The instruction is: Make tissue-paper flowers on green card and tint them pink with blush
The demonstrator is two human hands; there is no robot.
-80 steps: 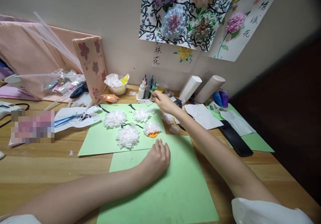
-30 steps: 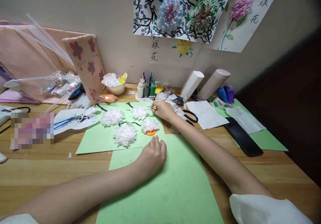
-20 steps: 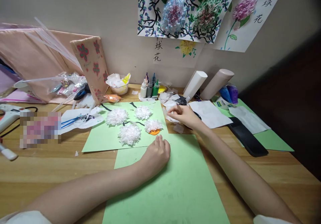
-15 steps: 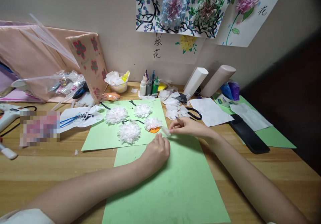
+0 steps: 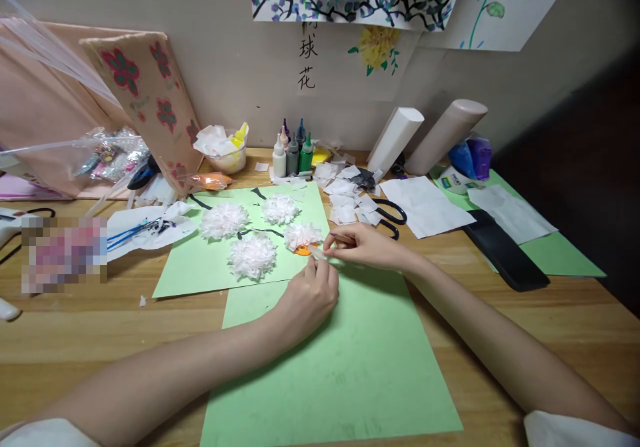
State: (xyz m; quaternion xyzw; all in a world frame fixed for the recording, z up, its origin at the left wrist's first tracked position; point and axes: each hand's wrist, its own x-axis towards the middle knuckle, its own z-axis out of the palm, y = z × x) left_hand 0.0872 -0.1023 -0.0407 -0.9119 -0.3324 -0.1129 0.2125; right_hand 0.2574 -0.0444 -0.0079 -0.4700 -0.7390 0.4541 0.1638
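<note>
My right hand [image 5: 363,245] is closed, its fingertips on a small piece of white paper [image 5: 316,252]; a thin brown stick [image 5: 344,239] shows among its fingers. My left hand [image 5: 313,297] has its fingers drawn together, the tips meeting the lower edge of that same piece. Just beyond them, orange clay [image 5: 303,250] shows below a partly covered white paper flower [image 5: 301,235]. Several fluffy white flowers, one of them the large front flower [image 5: 253,257], sit with black painted branches on a green sheet [image 5: 187,280]. A second green sheet [image 5: 330,373] lies under my forearms.
Cut paper squares [image 5: 345,210] and black-handled scissors [image 5: 393,212] lie behind my right hand. Paint bottles [image 5: 293,157] and a bowl [image 5: 225,157] stand by the wall. To the right are white paper [image 5: 425,207] and a black phone-like slab [image 5: 507,250]. Tweezers [image 5: 133,233] lie left.
My right hand has moved left with the piece of paper, over to the orange clay. My left fingertips have risen to meet the piece. The camera view has shifted slightly.
</note>
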